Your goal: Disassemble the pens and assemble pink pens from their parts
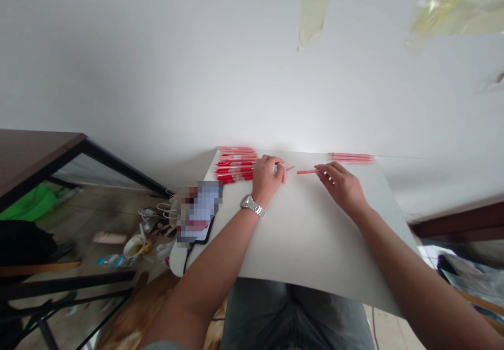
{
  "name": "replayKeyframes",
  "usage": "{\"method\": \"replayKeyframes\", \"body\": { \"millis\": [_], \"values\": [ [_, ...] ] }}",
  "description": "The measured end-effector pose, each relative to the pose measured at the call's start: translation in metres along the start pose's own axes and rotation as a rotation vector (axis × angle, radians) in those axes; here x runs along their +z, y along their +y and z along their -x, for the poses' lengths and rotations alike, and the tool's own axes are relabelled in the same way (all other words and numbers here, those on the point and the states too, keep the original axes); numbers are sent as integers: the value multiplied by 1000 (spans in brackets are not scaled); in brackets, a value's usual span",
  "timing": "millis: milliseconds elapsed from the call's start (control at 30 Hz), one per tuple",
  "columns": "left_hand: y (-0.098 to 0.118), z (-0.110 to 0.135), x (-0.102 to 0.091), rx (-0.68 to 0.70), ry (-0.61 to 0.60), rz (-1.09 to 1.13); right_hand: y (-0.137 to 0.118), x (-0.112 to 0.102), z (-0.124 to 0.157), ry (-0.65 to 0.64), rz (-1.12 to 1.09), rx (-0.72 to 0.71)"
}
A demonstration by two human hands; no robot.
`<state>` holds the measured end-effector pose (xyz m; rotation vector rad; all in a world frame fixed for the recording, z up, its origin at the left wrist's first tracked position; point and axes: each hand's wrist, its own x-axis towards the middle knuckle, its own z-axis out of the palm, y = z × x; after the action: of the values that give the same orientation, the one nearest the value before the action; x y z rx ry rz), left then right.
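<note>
My left hand, with a metal watch on its wrist, is closed in a pinch on a small pink pen part, mostly upright. Another short pink piece shows just beyond the fingertips. My right hand pinches one end of a slim pink pen, whose free end points left toward my other hand, with a gap between. To the left, beside my left hand, lies a row of red and pink pens. Several pink pens lie side by side at the back right.
The small white table stands against a white wall. On its left edge rests a phone, blurred, with a cable attached. A dark-framed table stands at left. A cup and other clutter lie on the floor.
</note>
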<state>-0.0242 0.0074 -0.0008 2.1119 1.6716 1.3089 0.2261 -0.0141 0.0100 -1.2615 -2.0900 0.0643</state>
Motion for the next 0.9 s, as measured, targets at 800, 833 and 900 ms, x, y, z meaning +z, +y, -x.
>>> {"method": "replayKeyframes", "body": {
  "millis": [800, 833, 900],
  "values": [
    [0, -1, -1, -132, 24, 223, 5, 12, 3, -90, 5, 159],
    [0, -1, -1, -138, 26, 238, 6, 14, 3, -91, 0, 153],
    [-1, -2, -1, -146, 39, 270, 8, 17, 3, -101, -8, 147]
  ]
}}
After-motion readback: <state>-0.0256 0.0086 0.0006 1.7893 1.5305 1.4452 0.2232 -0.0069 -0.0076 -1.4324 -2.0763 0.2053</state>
